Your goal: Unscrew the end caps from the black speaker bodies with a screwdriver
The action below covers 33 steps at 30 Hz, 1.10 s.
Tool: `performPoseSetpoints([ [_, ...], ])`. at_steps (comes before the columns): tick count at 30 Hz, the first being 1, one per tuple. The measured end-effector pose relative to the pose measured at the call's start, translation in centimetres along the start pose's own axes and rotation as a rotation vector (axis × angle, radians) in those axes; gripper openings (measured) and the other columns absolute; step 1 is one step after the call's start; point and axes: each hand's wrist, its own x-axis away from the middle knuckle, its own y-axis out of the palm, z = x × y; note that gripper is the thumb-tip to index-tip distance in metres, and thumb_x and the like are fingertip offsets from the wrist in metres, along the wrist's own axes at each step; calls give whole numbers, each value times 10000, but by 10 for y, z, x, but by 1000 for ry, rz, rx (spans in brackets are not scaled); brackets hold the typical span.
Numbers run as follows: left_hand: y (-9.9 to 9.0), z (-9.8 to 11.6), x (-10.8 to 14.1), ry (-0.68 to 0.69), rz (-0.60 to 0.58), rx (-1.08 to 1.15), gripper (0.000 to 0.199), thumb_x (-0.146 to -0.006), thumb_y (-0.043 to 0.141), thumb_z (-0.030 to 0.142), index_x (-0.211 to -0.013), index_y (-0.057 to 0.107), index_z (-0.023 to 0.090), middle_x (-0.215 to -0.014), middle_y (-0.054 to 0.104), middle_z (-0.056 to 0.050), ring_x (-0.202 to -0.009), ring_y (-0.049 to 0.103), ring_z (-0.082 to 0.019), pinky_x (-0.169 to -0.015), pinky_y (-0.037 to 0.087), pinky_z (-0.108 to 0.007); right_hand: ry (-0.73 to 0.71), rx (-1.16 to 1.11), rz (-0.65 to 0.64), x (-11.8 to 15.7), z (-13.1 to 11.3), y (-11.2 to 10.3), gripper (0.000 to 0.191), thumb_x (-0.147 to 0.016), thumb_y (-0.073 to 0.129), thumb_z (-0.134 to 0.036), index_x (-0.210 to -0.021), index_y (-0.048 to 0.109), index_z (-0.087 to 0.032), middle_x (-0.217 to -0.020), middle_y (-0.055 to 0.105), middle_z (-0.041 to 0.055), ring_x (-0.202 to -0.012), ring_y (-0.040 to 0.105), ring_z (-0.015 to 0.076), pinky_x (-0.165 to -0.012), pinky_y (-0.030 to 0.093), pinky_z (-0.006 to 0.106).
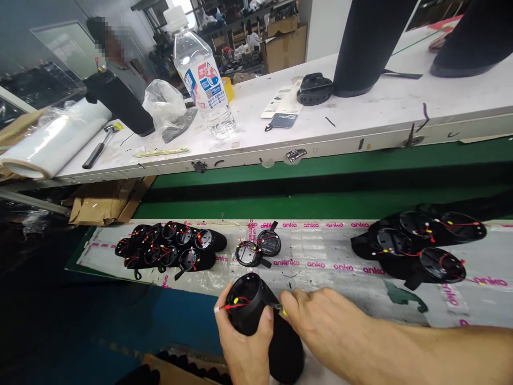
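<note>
My left hand [248, 342] is wrapped round a black cylindrical speaker housing [282, 347], tilted with its open end up. Red wires with a white plug and a yellow tag stick out of that opening. Against the rim's right side, my right hand [316, 315] is closed on a small tool [284, 310] with a bit of yellow showing. Most of the tool is hidden in the fingers, so its kind cannot be made out. Just beyond the housing lie two round black end caps [258, 248] with red wires and short straps.
Several wired black housings lie in a left group [208, 240] and a right group [396, 240] on the taped bench [320, 256]. A shelf [248, 133] above holds a water bottle [206, 85], a hammer [98, 147] and a film roll [56, 139]. A person [124, 69] is behind.
</note>
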Motion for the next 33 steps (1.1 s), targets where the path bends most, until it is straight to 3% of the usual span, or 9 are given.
performPoseSetpoints([
  [4, 3, -2, 2, -2, 17, -8, 745, -742, 798, 505, -1370, 531, 205, -1289, 653, -159, -1165, 657, -358, -1026, 531, -510, 5, 113, 2, -12, -4, -9, 339, -737, 554, 0, -995, 646, -200, -814, 616, 59, -610, 529, 228, -495, 325, 387],
  [8, 3, -10, -3, -18, 64, 10, 754, -719, 849, 526, -1355, 561, 241, -1273, 669, -119, -1169, 659, -349, -1026, 523, -477, 53, 29, 95, -12, -4, -9, 317, -773, 550, 12, -1008, 609, -192, -796, 613, 29, -605, 549, 207, -535, 324, 381],
  [10, 0, -17, -9, -92, 55, 39, 724, -736, 838, 586, -1309, 592, 218, -1188, 698, -109, -1110, 680, -341, -1003, 529, -478, 67, -32, 139, -8, -3, -9, 260, -843, 536, -25, -1034, 582, -196, -801, 626, 19, -594, 560, 203, -540, 304, 380],
  [14, -10, -21, -14, -348, -56, 364, 803, -743, 851, 617, -1383, 557, 231, -1057, 768, -78, -904, 753, -280, -828, 598, -398, 84, -171, 118, -6, 2, -19, 103, -1067, 442, -188, -1030, 526, -234, -793, 667, -13, -505, 546, 174, -506, 241, 377],
  [17, -14, -10, -10, -404, -175, 603, 945, -677, 915, 541, -1480, 489, 282, -1063, 809, -73, -894, 791, -284, -755, 626, -347, 97, -164, 58, -14, 10, -20, 137, -1113, 462, -279, -982, 489, -249, -743, 659, -27, -507, 578, 190, -521, 227, 376],
  [22, -13, 3, -8, -342, -233, 588, 1006, -622, 934, 532, -1487, 503, 252, -1144, 811, -100, -1009, 795, -334, -826, 655, -384, 60, -50, -37, -31, 21, -11, 193, -1044, 652, -325, -969, 489, -251, -715, 672, -26, -484, 595, 211, -502, 107, 393],
  [27, -13, -6, -14, -169, -212, 471, 902, -638, 929, 545, -1417, 609, 221, -1238, 782, -124, -1148, 747, -371, -989, 619, -442, -81, 5, -10, -33, 27, -12, 177, -977, 666, -178, -966, 501, -240, -763, 650, -15, -514, 573, 192, -481, 68, 414],
  [33, -15, -8, -15, -140, -217, 426, 882, -676, 919, 528, -1441, 602, 226, -1217, 782, -109, -1091, 756, -340, -967, 618, -423, -103, 8, -18, -29, 29, -10, 221, -915, 652, -90, -967, 496, -237, -798, 621, -12, -532, 543, 177, -475, 72, 404],
])
